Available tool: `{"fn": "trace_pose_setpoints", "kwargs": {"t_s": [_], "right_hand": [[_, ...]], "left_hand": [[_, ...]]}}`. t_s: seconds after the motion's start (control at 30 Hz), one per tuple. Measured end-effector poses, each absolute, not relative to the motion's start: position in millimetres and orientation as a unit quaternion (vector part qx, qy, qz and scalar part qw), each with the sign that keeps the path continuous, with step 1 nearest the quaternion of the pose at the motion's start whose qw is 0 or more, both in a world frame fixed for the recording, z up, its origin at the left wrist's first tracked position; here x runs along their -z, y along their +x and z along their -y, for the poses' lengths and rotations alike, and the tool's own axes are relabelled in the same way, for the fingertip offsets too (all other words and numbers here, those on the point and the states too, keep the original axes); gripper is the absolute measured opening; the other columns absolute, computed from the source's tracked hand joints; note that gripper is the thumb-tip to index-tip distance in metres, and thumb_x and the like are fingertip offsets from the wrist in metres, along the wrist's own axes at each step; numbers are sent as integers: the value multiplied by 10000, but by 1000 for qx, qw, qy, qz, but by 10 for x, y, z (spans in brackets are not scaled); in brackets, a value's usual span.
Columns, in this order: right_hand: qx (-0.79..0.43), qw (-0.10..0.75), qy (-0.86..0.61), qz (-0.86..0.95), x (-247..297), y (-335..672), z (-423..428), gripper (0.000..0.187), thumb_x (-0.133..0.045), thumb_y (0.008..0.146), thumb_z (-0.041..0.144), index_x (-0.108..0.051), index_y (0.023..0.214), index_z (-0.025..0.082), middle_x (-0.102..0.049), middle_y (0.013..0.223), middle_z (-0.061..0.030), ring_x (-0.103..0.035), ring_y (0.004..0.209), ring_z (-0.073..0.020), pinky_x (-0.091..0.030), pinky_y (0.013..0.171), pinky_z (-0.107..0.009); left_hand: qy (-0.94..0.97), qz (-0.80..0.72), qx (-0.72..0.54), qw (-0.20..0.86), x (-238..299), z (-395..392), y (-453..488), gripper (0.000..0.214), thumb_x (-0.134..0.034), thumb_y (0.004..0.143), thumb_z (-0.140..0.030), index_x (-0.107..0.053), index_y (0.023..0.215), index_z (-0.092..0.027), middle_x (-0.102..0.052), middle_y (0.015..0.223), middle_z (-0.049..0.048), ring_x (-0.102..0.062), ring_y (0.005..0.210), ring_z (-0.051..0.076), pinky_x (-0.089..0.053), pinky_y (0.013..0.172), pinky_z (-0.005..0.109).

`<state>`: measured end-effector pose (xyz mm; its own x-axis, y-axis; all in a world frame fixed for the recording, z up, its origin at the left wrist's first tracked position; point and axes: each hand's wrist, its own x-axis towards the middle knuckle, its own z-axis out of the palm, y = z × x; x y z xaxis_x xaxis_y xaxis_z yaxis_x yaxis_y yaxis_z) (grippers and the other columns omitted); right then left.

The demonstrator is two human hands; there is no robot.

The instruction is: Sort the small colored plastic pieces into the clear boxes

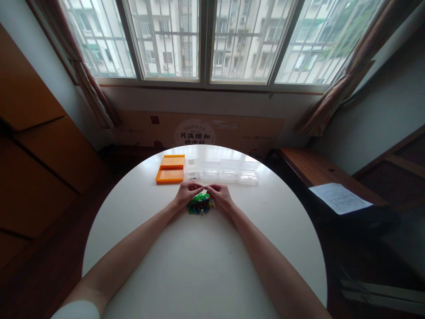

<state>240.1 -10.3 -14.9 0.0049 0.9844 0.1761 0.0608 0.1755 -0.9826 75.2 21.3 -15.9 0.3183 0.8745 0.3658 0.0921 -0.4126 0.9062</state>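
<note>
On the white round table lies a small heap of tiny coloured pieces (200, 205), green, dark brown, blue and yellowish. Just above its far side, my left hand (188, 192) and my right hand (218, 194) meet at the fingertips. Both are closed in a pinch, with a very small object between them that I cannot make out. Beyond my left hand sits an orange plastic tray (170, 173) with two sections. To its right stands a row of clear plastic boxes (229, 172) with raised lids; a few small bits show in the leftmost one.
The round table (186, 266) has a curved edge on all visible sides. A wooden bench (318, 168) with a printed sheet of paper (340, 198) is at the right. Behind the table are a printed cardboard panel (245, 128) and a barred window. Orange-brown cabinets (36, 177) stand at left.
</note>
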Motion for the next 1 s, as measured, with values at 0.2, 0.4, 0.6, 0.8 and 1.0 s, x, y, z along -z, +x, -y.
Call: {"fn": "trace_pose_setpoints", "kwargs": {"t_s": [0.2,0.4,0.6,0.8,1.0], "right_hand": [[-434,528,-470,559,185,2407,90,354,-630,684,452,-706,767,117,-619,595,-35,-514,515,-113,-399,480,-218],[-435,532,-465,559,170,2405,96,309,-632,691,419,-697,727,119,-615,588,-28,-501,493,-100,-382,472,-212],[-427,530,-471,562,167,2404,94,318,-627,686,430,-695,718,121,-620,579,-29,-508,492,-107,-387,474,-216],[-425,530,-471,563,162,2401,97,309,-619,694,422,-692,718,123,-613,578,-30,-501,485,-105,-385,461,-212],[-430,529,-470,561,141,2398,117,324,-626,684,440,-697,723,127,-616,578,-26,-504,480,-109,-390,464,-220]], "left_hand": [[696,-347,-470,417,155,-211,745,272,-692,684,-395,-704,757,-133,-652,705,44,-589,613,123,-473,548,214],[687,-355,-467,429,157,-215,754,263,-700,679,-382,-710,757,-131,-642,656,33,-574,579,111,-451,527,203],[694,-357,-460,425,149,-212,749,283,-681,693,-402,-713,766,-130,-638,652,36,-561,570,110,-440,510,200],[700,-358,-458,415,152,-214,744,286,-675,699,-405,-715,771,-131,-639,642,41,-562,581,118,-450,515,204],[700,-356,-458,416,165,-217,741,294,-674,697,-413,-718,780,-135,-643,641,38,-571,583,120,-448,511,202]]}}
